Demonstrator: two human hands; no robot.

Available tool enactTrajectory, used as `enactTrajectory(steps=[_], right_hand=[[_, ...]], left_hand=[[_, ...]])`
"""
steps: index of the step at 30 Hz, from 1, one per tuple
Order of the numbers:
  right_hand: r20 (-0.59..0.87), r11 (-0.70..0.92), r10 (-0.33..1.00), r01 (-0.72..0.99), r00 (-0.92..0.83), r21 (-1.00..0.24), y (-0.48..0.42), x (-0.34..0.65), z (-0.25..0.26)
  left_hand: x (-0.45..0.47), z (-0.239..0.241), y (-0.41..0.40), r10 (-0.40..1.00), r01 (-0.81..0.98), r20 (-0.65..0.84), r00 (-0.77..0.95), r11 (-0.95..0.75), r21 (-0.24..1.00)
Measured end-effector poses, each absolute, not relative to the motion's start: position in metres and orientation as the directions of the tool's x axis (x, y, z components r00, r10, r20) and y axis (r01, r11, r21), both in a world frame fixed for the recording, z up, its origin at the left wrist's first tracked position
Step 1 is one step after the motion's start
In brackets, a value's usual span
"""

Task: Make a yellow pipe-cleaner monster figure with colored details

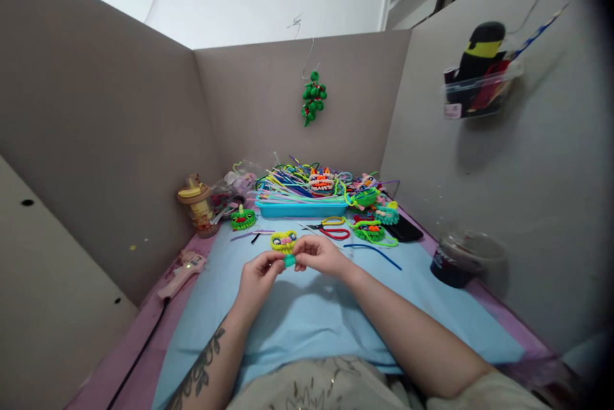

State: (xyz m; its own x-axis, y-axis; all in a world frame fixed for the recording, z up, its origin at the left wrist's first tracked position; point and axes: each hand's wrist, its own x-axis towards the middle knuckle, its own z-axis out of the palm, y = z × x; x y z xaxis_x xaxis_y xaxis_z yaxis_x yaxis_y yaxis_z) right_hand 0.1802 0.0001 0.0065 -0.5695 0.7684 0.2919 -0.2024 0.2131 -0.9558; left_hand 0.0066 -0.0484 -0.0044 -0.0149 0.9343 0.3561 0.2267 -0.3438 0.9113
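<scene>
My left hand [259, 275] and my right hand [319, 255] meet over the light blue mat [307, 314], both pinched on a small teal fuzzy piece [290, 260] held between their fingertips. Just beyond them a yellow-green pipe-cleaner figure [284, 241] lies on the mat. My left forearm bears a tattoo.
A teal tray [301, 209] heaped with pipe cleaners stands at the back. Scissors [330, 227], green figures [243, 219] [369, 231], a dark phone [405, 229], a pink glue gun [183, 273], a jar [197, 205] and a dark cup [455, 260] surround the mat. Grey partition walls enclose the desk; a green ornament [313, 98] hangs behind.
</scene>
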Motion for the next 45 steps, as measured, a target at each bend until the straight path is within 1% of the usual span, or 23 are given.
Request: enactTrajectory(steps=[7,11,17,22,27,36,40,45], right_hand=[[0.298,0.214,0.777,-0.212,-0.555,-0.953,-0.0019,0.1787,0.0076],[0.305,0.223,0.801,-0.217,-0.515,-0.950,-0.0017,0.1767,0.0065],[0.276,0.197,0.849,-0.216,-0.450,-0.956,-0.0013,0.1725,0.0050],[0.266,0.184,0.863,-0.222,-0.429,-0.958,-0.0023,0.1711,0.0066],[0.265,0.171,0.853,-0.239,-0.450,-0.956,-0.0027,0.1710,0.0060],[0.243,0.128,0.823,-0.250,-0.513,-0.960,-0.0030,0.1731,0.0070],[0.244,0.132,0.819,-0.243,-0.520,-0.961,-0.0040,0.1738,0.0084],[0.252,0.132,0.808,-0.253,-0.532,-0.959,-0.0050,0.1752,0.0091]], left_hand=[[0.0070,-0.0052,-0.0494,0.914,0.236,0.403,-0.040,-0.383,0.893],[0.0074,-0.0031,-0.0500,0.915,0.258,0.402,-0.034,-0.380,0.888],[0.0075,-0.0037,-0.0485,0.919,0.276,0.391,-0.044,-0.365,0.889],[0.0094,-0.0013,-0.0510,0.915,0.297,0.403,-0.012,-0.381,0.876],[0.0103,-0.0035,-0.0515,0.879,0.345,0.474,-0.049,-0.430,0.834],[0.0081,-0.0082,-0.0512,0.847,0.417,0.531,0.028,-0.493,0.764],[0.0084,-0.0081,-0.0515,0.842,0.417,0.538,0.045,-0.505,0.755],[0.0085,-0.0080,-0.0521,0.847,0.397,0.531,0.017,-0.493,0.774]])
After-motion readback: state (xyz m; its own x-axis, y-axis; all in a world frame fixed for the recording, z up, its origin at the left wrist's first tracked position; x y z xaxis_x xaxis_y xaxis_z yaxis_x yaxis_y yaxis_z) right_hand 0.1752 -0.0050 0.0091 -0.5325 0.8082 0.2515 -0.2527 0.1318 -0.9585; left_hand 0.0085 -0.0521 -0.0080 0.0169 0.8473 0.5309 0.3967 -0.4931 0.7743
